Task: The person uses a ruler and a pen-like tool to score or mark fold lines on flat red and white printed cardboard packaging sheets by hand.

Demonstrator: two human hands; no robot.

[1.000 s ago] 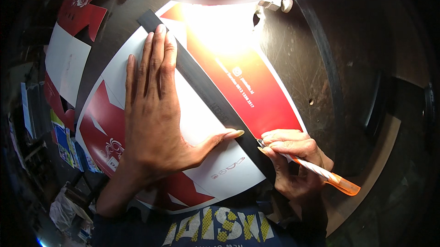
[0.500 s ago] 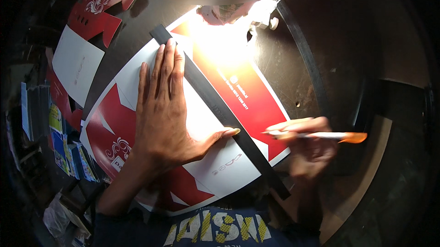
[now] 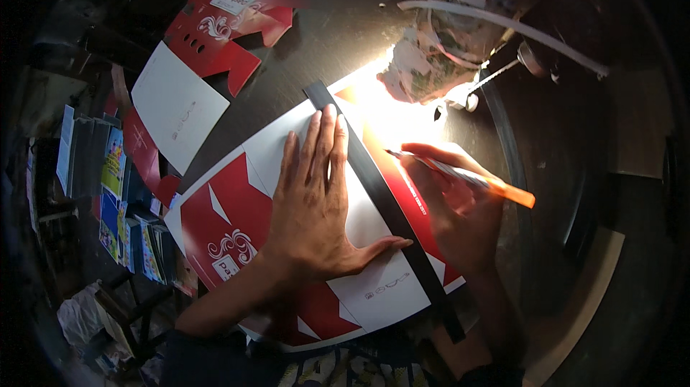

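A red and white printed card sheet lies on the dark table in front of me. Across it slants a flat black ruler. My left hand is spread flat on the sheet, with fingertips at the ruler's upper part and the thumb on its edge lower down. In my right hand is a slim white pen-shaped tool with an orange end. Its dark tip points left, close over the red panel beyond the ruler. Whether the tip touches the card I cannot tell. Glare washes out the sheet's upper part.
Another red and white card piece, with notched edges, lies at the upper left. A cluttered plastic-like bundle and a pale strip are beyond the bright light. Colourful booklets stand at left. A brown board edges the right.
The view has shifted, so the sheet and ruler appear farther right and lower. My right hand has moved up along the ruler with the tool. My left hand keeps its place on the sheet.
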